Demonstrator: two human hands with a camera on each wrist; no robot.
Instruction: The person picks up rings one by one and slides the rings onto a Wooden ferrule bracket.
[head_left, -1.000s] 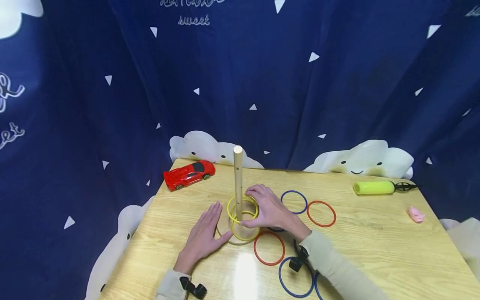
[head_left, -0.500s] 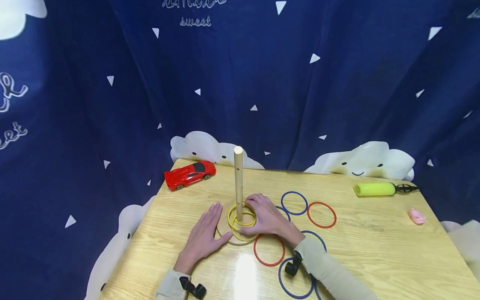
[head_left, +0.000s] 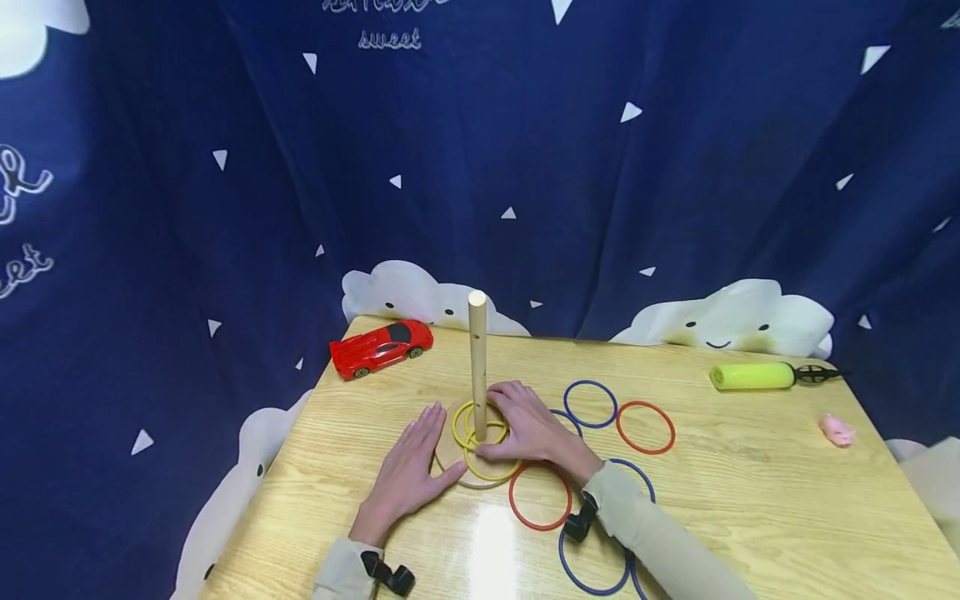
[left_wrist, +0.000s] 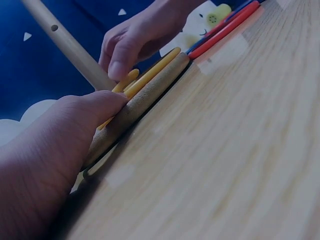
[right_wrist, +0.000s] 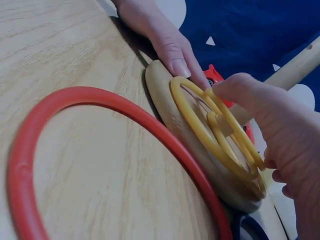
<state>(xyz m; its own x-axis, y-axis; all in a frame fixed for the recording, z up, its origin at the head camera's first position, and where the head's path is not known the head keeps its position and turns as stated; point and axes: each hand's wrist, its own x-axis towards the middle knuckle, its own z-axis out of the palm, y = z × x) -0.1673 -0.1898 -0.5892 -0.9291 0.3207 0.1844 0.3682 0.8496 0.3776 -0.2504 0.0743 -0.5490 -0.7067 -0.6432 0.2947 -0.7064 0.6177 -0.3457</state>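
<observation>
your left hand (head_left: 405, 477) lies flat on the counter (head_left: 750, 500), fingers straight, thumb side pressed against the rim of the round wooden base (head_left: 448, 446); grip released, it holds nothing, it just braces the base; your right hand (head_left: 528, 432) is on the yellow rings (head_left: 480, 442), both around the upright peg (head_left: 477, 367) and lying on the base; right wrist view shows the thumb (right_wrist: 240, 92) over the top ring's edge with the ring tilted, one side raised off the lower ring; the other fingers are hidden, so call it a light pinch on the top ring, not a firm grasp.

a red ring (head_left: 540, 497) lies on the counter touching the base's near edge; blue rings (head_left: 592, 562) lie under and beside your right forearm, another blue ring (head_left: 590, 404) and red ring (head_left: 646, 427) sit further back; red toy car (head_left: 381, 347), yellow-green pump (head_left: 750, 376) and small pink toy (head_left: 835, 430) are well apart from the work.

risks, my read: the top ring is cocked, so it can bind on the peg if moved at an angle; a sideways pull on the peg could tip or slide the base if your left hand eases off; your right sleeve lies over the blue rings and can drag them; the red ring against the base can get knocked by your wrist.
</observation>
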